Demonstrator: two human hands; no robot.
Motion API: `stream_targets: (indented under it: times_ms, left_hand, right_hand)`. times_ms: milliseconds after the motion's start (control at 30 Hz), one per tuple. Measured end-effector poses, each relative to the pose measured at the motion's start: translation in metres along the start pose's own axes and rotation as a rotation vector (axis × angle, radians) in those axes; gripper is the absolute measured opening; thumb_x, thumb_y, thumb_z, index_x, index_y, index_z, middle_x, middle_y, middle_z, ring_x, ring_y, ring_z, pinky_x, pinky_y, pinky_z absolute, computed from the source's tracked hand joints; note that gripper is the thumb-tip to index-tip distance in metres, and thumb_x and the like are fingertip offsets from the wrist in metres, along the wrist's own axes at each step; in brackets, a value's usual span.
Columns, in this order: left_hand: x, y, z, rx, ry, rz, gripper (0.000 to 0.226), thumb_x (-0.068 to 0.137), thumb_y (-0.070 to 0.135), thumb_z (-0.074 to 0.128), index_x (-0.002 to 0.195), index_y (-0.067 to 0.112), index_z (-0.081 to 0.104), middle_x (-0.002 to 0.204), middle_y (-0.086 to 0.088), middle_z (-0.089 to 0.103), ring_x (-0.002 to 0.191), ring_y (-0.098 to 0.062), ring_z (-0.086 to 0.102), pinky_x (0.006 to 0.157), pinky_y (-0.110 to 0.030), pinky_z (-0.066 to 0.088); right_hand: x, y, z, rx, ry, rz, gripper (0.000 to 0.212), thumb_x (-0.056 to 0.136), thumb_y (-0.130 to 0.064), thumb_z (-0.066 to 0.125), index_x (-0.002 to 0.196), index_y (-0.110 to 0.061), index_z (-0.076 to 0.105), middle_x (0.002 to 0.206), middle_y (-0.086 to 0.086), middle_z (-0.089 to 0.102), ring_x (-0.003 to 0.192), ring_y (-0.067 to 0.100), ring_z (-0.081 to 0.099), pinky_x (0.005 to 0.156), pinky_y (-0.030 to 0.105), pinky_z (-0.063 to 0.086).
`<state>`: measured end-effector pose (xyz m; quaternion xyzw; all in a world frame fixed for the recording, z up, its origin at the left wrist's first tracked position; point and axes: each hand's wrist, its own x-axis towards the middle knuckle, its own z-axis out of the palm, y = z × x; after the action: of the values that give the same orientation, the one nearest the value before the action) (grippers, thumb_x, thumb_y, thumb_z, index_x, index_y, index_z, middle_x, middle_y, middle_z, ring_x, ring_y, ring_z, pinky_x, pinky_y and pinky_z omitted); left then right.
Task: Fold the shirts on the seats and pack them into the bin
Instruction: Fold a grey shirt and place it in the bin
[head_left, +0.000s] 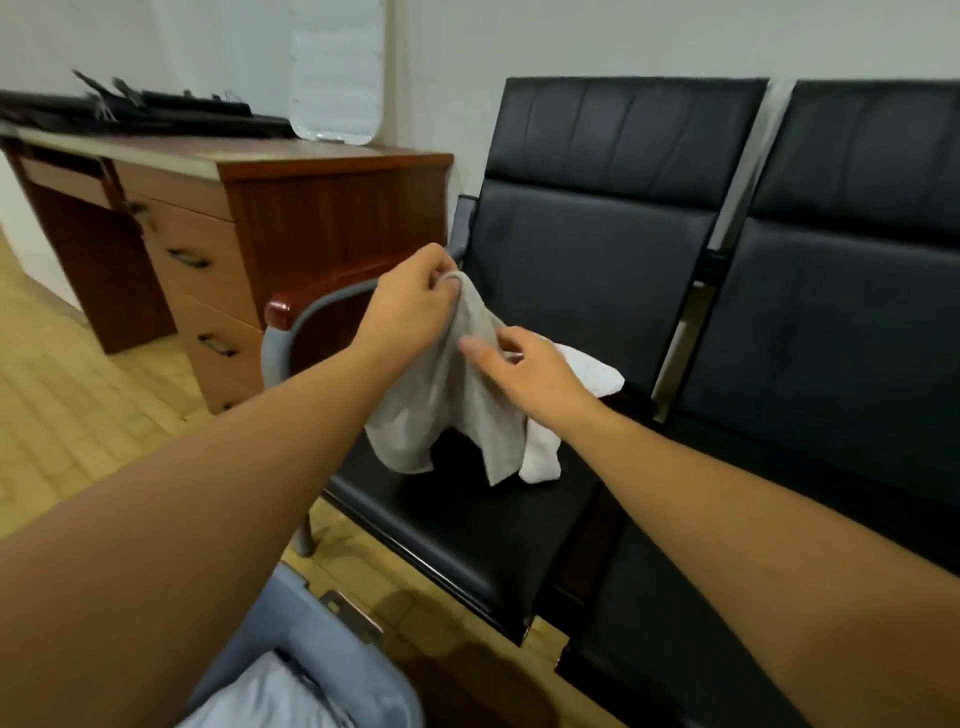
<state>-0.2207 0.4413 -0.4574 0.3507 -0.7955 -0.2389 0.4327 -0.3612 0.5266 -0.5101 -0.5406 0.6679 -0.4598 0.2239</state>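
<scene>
A wooden table is seen at far left, a blue bin below. The grey shirt is pinched at its top by the left hand and hung over the seat; the right hand, fingers loosely extended, is laid against it. A white shirt is left on the seat.

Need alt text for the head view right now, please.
Left hand grips a grey shirt raised over a black seat; the right hand touches it. A white shirt lies on the seat behind, and a blue bin stands lower left.
</scene>
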Motion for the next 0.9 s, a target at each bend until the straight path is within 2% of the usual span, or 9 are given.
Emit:
stream_targets:
  times_ms: [67, 133, 167, 233, 400, 533, 667, 800, 900]
  left_hand:
    - [-0.004, 0.015, -0.003, 0.060, -0.037, 0.042, 0.012, 0.101, 0.022, 0.055, 0.101, 0.014, 0.064, 0.085, 0.002, 0.064, 0.073, -0.009, 0.055, 0.064, -0.023, 0.042]
    - [-0.010, 0.022, -0.005, 0.100, -0.086, 0.032, 0.011, 0.101, 0.023, 0.057, 0.100, 0.017, 0.066, 0.087, -0.001, 0.066, 0.078, -0.012, 0.059, 0.068, -0.024, 0.047]
    - [-0.013, 0.022, -0.006, 0.108, -0.100, 0.003, 0.011, 0.100, 0.024, 0.058, 0.100, 0.017, 0.066, 0.088, -0.002, 0.067, 0.080, -0.016, 0.061, 0.072, -0.028, 0.051]
    - [-0.018, 0.017, -0.010, 0.090, -0.103, -0.076, 0.011, 0.100, 0.026, 0.058, 0.101, 0.018, 0.065, 0.089, -0.002, 0.066, 0.085, -0.020, 0.064, 0.078, -0.035, 0.052]
    - [-0.030, 0.016, -0.014, -0.086, -0.131, -0.128, 0.016, 0.103, 0.028, 0.054, 0.103, 0.014, 0.062, 0.094, -0.007, 0.068, 0.086, -0.021, 0.063, 0.073, -0.031, 0.048]
    - [-0.032, 0.037, -0.010, -0.214, -0.019, -0.128, 0.020, 0.107, 0.029, 0.045, 0.109, 0.012, 0.056, 0.101, -0.017, 0.063, 0.084, -0.026, 0.057, 0.077, -0.040, 0.049]
    - [-0.020, 0.062, -0.015, -0.327, 0.092, -0.073, 0.019, 0.107, 0.035, 0.044, 0.103, 0.020, 0.055, 0.092, 0.000, 0.059, 0.083, -0.012, 0.054, 0.075, -0.030, 0.047]
    - [-0.023, 0.068, -0.015, -0.179, -0.117, -0.030, 0.028, 0.100, 0.044, 0.056, 0.115, 0.021, 0.057, 0.099, 0.006, 0.061, 0.086, -0.008, 0.057, 0.071, -0.023, 0.044]
    - [-0.029, 0.057, -0.017, -0.074, -0.316, -0.066, 0.037, 0.089, 0.038, 0.072, 0.120, 0.021, 0.062, 0.109, 0.005, 0.065, 0.097, -0.015, 0.062, 0.083, -0.030, 0.048]
  right_hand:
    - [-0.005, -0.004, 0.007, -0.079, 0.006, -0.051, 0.022, 0.093, -0.044, 0.067, 0.097, -0.023, 0.066, 0.089, -0.008, 0.068, 0.081, 0.006, 0.064, 0.073, 0.028, 0.052]
    - [-0.008, -0.004, 0.002, -0.140, 0.088, -0.052, 0.024, 0.098, -0.025, 0.062, 0.077, -0.012, 0.062, 0.068, -0.002, 0.059, 0.062, 0.010, 0.051, 0.063, 0.029, 0.041]
    - [-0.009, -0.005, -0.002, -0.151, 0.126, -0.044, 0.026, 0.099, -0.021, 0.060, 0.078, -0.006, 0.064, 0.067, 0.005, 0.059, 0.060, 0.013, 0.048, 0.061, 0.030, 0.039]
    - [-0.014, -0.016, -0.014, -0.101, 0.192, -0.058, 0.021, 0.098, -0.016, 0.059, 0.086, -0.004, 0.073, 0.071, 0.006, 0.064, 0.063, 0.015, 0.050, 0.062, 0.031, 0.041]
    - [-0.014, -0.067, -0.046, 0.128, 0.282, -0.106, 0.022, 0.100, -0.010, 0.056, 0.099, -0.014, 0.077, 0.089, 0.000, 0.072, 0.082, 0.016, 0.064, 0.075, 0.032, 0.055]
    - [-0.013, -0.085, -0.070, 0.113, 0.239, -0.040, 0.021, 0.101, -0.010, 0.057, 0.099, -0.015, 0.077, 0.076, -0.002, 0.066, 0.067, 0.012, 0.058, 0.059, 0.024, 0.050]
    - [-0.016, -0.090, -0.083, 0.411, 0.077, -0.023, 0.021, 0.104, -0.005, 0.050, 0.107, -0.008, 0.070, 0.092, 0.008, 0.070, 0.079, 0.016, 0.068, 0.077, 0.030, 0.062]
    - [-0.015, -0.099, -0.091, 0.652, 0.122, 0.030, 0.022, 0.106, -0.003, 0.042, 0.110, -0.003, 0.063, 0.099, 0.015, 0.068, 0.088, 0.025, 0.070, 0.084, 0.038, 0.061]
    - [-0.016, -0.109, -0.100, 0.891, 0.200, 0.016, 0.024, 0.108, -0.008, 0.039, 0.108, -0.006, 0.063, 0.103, 0.014, 0.068, 0.091, 0.023, 0.068, 0.084, 0.035, 0.060]
